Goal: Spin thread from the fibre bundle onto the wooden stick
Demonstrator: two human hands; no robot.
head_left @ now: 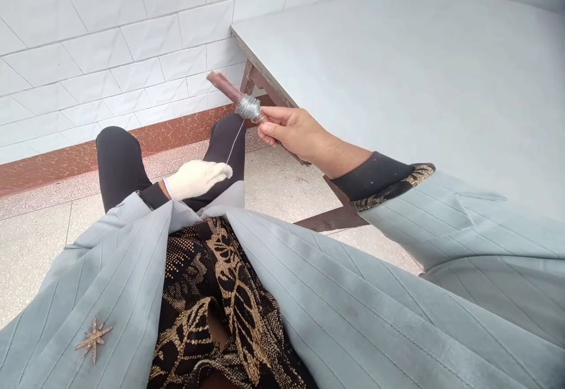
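Observation:
Pinched in my bare right hand point(293, 133) is the near end of a brown wooden stick point(225, 86), held tilted above my knee. Silvery wire point(249, 108) is wound in a thick bundle around the stick, just beyond my fingertips. One strand of wire point(236, 140) runs down from the bundle to my left hand point(198, 178), which wears a white glove. The gloved fingers are pressed together on the strand, over my lap. Where the strand goes past the glove is hidden.
A table with a pale top point(397, 83) and brown wooden legs stands at my right. White wall tiles point(106, 0) with a reddish-brown skirting point(57, 162) are in front. Below is a speckled floor point(282, 183). My knees point(119, 153) in dark trousers are close to both hands.

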